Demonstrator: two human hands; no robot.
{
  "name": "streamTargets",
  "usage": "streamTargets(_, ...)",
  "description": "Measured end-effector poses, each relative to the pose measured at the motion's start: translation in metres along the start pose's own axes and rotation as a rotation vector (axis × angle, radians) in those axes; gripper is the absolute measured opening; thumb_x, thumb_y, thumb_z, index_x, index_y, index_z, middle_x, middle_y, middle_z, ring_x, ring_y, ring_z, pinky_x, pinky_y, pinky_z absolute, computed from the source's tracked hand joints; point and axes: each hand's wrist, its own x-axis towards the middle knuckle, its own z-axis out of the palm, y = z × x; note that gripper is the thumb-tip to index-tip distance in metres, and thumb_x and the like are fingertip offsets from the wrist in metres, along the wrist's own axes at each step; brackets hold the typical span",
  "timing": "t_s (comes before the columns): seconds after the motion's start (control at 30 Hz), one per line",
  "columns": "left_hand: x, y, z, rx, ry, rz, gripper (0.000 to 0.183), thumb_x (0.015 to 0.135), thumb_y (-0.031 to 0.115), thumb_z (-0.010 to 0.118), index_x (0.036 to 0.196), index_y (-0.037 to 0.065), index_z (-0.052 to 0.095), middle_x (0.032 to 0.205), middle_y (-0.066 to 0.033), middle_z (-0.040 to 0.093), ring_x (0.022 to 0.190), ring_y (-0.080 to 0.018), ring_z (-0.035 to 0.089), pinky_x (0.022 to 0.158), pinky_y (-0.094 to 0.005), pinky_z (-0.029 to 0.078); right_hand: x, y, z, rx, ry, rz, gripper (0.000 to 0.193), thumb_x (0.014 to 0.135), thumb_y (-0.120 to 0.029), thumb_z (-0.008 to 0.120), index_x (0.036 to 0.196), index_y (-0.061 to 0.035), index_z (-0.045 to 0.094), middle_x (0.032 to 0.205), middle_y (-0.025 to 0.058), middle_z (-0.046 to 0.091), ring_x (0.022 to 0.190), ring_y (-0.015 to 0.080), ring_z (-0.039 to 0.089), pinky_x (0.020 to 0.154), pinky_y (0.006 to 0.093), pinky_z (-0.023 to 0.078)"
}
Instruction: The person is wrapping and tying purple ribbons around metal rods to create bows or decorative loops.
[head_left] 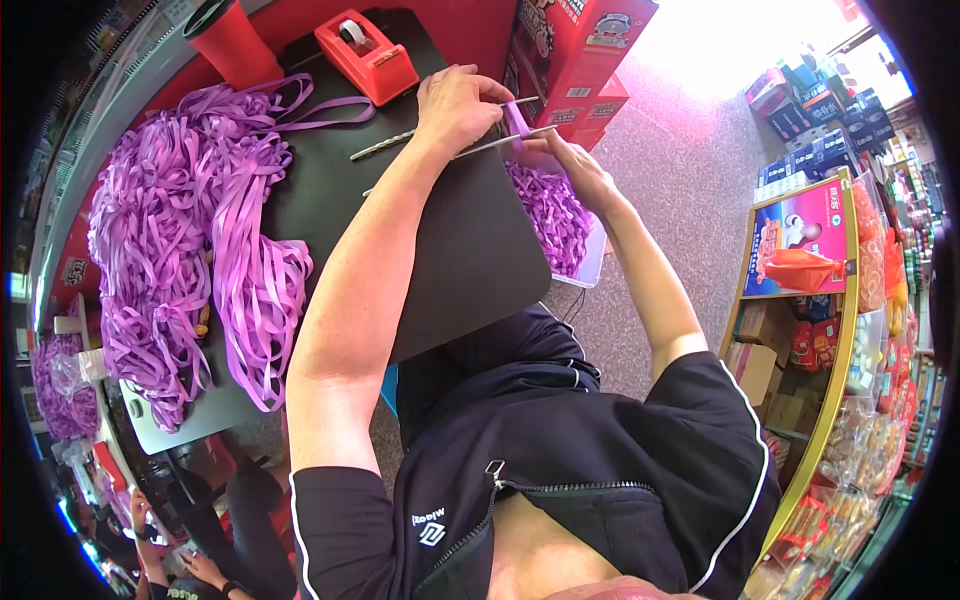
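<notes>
Two thin metal rods [490, 146] stick out side by side past the right edge of a black tabletop [455, 255]. A short stretch of purple ribbon [516, 120] crosses their outer ends. My left hand [455, 105] reaches over the rods, its fingers closed on the ribbon near the farther rod. At the nearer rod, my right hand [578, 165] pinches the ribbon's lower part, and its fingertips are partly hidden. Below the rods stands a pale plastic tub [592, 262] full of purple ribbon pieces [550, 222]. A large heap of long purple ribbons [180, 220] covers the table's left side.
A red tape dispenser [368, 58] and a red cylindrical container [235, 45] stand at the table's far side. Red boxes [565, 60] are stacked beyond the rods. Packed shop shelves [840, 350] line the right. Another person's hands [200, 568] show at lower left.
</notes>
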Motion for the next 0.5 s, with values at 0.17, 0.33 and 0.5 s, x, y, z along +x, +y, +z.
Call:
streamTargets(0.17, 0.004, -0.010, 0.001, -0.009, -0.018, -0.002, 0.033, 0.068, 0.016, 0.062, 0.098, 0.018, 0.074, 0.129, -0.0175, 0.056, 0.129, -0.0263, 0.043, 0.109, -0.0402, 0.028, -0.022, -0.024, 0.018, 0.040, 0.133, -0.029, 0.051, 0.103, -0.039, 0.029, 0.121, 0.0014, 0.055, 0.125, 0.0118, 0.057, 0.122, 0.0186, 0.047, 0.106, 0.0314, 0.032)
streamTargets(0.33, 0.002, -0.008, -0.003, 0.028, 0.037, 0.070, 0.040, 0.069, 0.012, 0.062, 0.108, 0.013, 0.070, 0.123, -0.0183, 0.059, 0.124, -0.0242, 0.049, 0.103, -0.0389, 0.037, -0.017, -0.037, 0.012, 0.185, 0.063, 0.125, 0.052, 0.100, -0.046, 0.036, 0.116, -0.0040, 0.062, 0.126, 0.0112, 0.055, 0.126, 0.0194, 0.040, 0.106, 0.0339, 0.026)
streamTargets(0.5, -0.032, 0.016, -0.014, -0.489, 0.116, -0.156, 0.036, 0.081, 0.011, 0.061, 0.116, 0.002, 0.060, 0.099, -0.0111, 0.063, 0.093, -0.0195, 0.060, 0.083, -0.0316, 0.048, -0.015, -0.037, 0.009, 0.211, 0.135, 0.232, 0.063, 0.092, -0.061, 0.040, 0.114, -0.0074, 0.065, 0.117, 0.0045, 0.057, 0.111, 0.0181, 0.042, 0.099, 0.0443, 0.028)
